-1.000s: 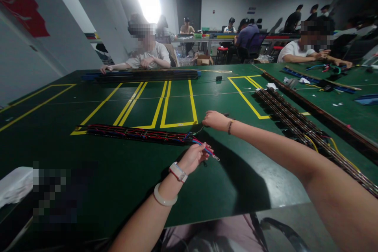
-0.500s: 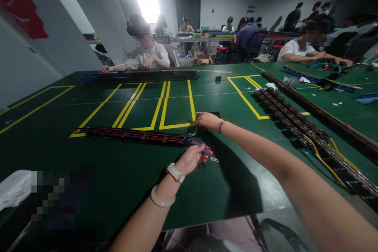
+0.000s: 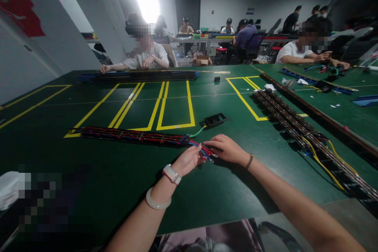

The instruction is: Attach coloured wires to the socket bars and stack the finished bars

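Note:
A long black strip [image 3: 132, 136] laced with red and blue wires lies across the green table. Its blue cable [image 3: 205, 153] and red cable [image 3: 209, 151] come out of the right end and finish in bare metal ring terminals. My left hand [image 3: 190, 159] is closed around these cables, thumb on top. Against the red cable, my right hand [image 3: 227, 150] has its fingers bent together just above the ring terminals; its fingertips are partly hidden. Beyond them a black rectangular frame [image 3: 215, 120] sits on the table, joined to the strip by a green wire [image 3: 198, 132].
Yellow tape outlines [image 3: 175, 127] mark the green table [image 3: 236, 204]. Long dark strips with yellow wires [image 3: 298, 126] lie at the right. Across the table, a person [image 3: 147, 53] sits behind a dark bundle [image 3: 138, 76]; another person [image 3: 301, 51] handles cables at the far right.
My right hand has come back from the black frame to the cables, leaving the frame in plain view. The ring terminals have spread apart. My left hand still grips the cables.

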Available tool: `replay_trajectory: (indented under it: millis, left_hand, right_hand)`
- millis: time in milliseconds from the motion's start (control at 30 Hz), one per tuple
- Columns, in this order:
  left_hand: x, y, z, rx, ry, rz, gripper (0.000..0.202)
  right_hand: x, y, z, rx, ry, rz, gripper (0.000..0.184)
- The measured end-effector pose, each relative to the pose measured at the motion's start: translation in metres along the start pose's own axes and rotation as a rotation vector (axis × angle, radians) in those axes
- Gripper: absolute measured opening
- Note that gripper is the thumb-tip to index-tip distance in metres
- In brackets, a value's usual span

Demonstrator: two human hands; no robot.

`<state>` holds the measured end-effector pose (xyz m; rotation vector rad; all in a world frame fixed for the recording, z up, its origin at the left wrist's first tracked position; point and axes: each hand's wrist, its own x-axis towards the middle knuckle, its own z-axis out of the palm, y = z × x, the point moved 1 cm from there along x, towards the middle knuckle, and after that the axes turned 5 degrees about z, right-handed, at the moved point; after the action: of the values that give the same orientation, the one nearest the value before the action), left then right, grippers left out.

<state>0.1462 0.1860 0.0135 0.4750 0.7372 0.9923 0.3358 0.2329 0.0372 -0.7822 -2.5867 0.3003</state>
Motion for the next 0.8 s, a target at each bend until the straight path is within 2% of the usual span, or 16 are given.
replay_trajectory:
  millis: [100,200,300,433,533,633,700,800]
  left_hand:
    - [0.0,0.0,0.001,-0.041,-0.015,0.006,0.012]
    - [0.0,0.002,0.002,-0.105,-0.042,-0.009,0.018]
    - [-0.001,0.002,0.004,-0.114,-0.015,-0.001,0.02]
    - [-0.001,0.0,0.007,0.015,0.073,0.115,0.01]
    - [0.001,-0.003,0.006,0.062,0.087,0.128,0.008]
    - [0.004,-0.004,0.003,0.051,0.087,0.132,0.008]
    - [0.005,-0.005,0.001,0.025,0.09,0.128,0.008]
    - [0.005,-0.005,0.001,-0.01,0.099,0.137,0.006]
  right_hand:
    - [-0.008,-0.008,0.004,0.061,-0.034,-0.007,0.038]
    - [-0.003,-0.009,0.007,0.171,-0.041,0.031,0.034]
    - [0.009,-0.004,0.008,0.313,0.024,0.16,0.031]
    - [0.038,-0.002,0.004,0.387,0.131,0.367,0.037]
    - [0.072,-0.012,-0.002,0.268,0.129,0.429,0.041]
    - [0.111,-0.029,-0.003,0.009,0.03,0.467,0.041]
    - [0.135,-0.042,0.002,-0.161,-0.035,0.46,0.041]
    - [0.159,-0.059,0.018,-0.302,-0.098,0.372,0.035]
